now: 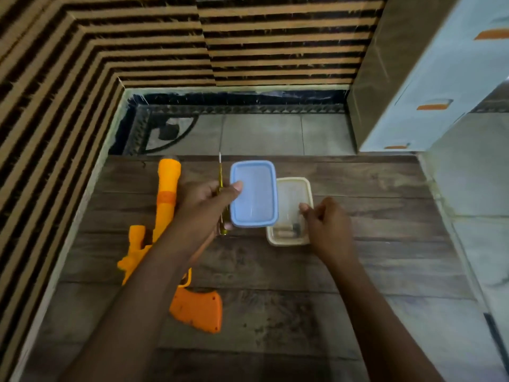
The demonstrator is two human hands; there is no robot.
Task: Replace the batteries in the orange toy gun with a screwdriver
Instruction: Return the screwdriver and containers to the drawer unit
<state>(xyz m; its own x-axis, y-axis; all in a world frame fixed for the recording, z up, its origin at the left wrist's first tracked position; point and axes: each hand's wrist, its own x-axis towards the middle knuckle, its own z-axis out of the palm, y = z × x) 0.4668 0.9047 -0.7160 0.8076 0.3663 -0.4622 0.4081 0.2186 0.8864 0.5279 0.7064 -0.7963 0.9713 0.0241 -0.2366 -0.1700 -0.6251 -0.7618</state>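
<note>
A person works over a dark wood-plank tabletop (358, 271). The orange toy gun (167, 197) lies along its 9 o'clock side, barrel toward 12 o'clock and butt toward 6 o'clock, with the left forearm crossing it.

The left hand (205, 208) has its grip clamped on a blue lid (254, 194), thumb on top at the 9 o'clock edge, holding it over the near rim of a cream container (308, 188). The right hand (329, 219) hovers at that container's 3 o'clock rim with its fingers curled. Whether this grip pinches anything cannot be told.

A yellow-handled screwdriver (220, 172) runs through the left hand, tip toward 12 o'clock. Whether it is held or lying beneath is unclear. What look like batteries (287, 232) sit at the container's 6 o'clock end.

The step appears to be fetching fresh cells. It would go best with the lid set down flat at 12 o'clock, away from the gun. The container should be steadied while the cells are lifted one at a time, and the screwdriver kept within reach.

The gun is two-toned: a pale orange barrel with a darker band, and a deeper orange butt with small dark spots that may be screw holes. No battery cover can be made out.
</note>
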